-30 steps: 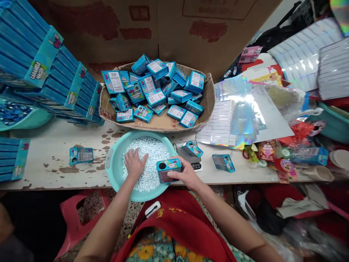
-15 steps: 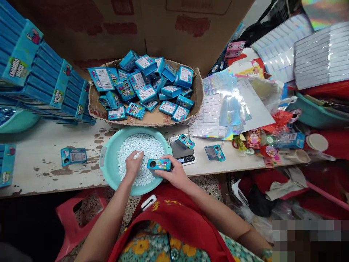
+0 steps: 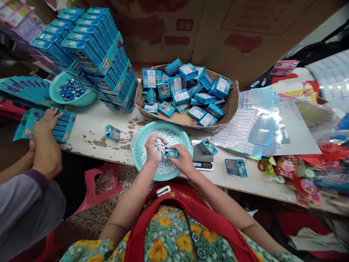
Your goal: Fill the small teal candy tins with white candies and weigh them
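My left hand (image 3: 153, 148) is cupped around a heap of small white candies (image 3: 160, 146), tipped against the end of a small blue box. That blue candy box (image 3: 172, 152) is gripped in my right hand (image 3: 183, 159), its end turned toward the candies. Both hands are over a turquoise basin (image 3: 136, 160) filled with the same white candies. Just right of the basin, a digital scale (image 3: 204, 165) carries another blue box (image 3: 207, 147). One more box (image 3: 236, 167) lies farther right, and another (image 3: 112, 133) lies left of the basin.
A cut-down carton (image 3: 234, 98) of blue boxes stands behind the basin. Stacked display packs (image 3: 109, 65) rise at the left, beside a basin of blue wrapped pieces (image 3: 81, 102). A co-worker's hand (image 3: 48, 120) rests on a pack there. Shiny sheets (image 3: 253, 116) cover the right.
My left hand has lifted a handful of candies from the basin up to the box's end. The view has swung left, bringing the co-worker's arms into sight.
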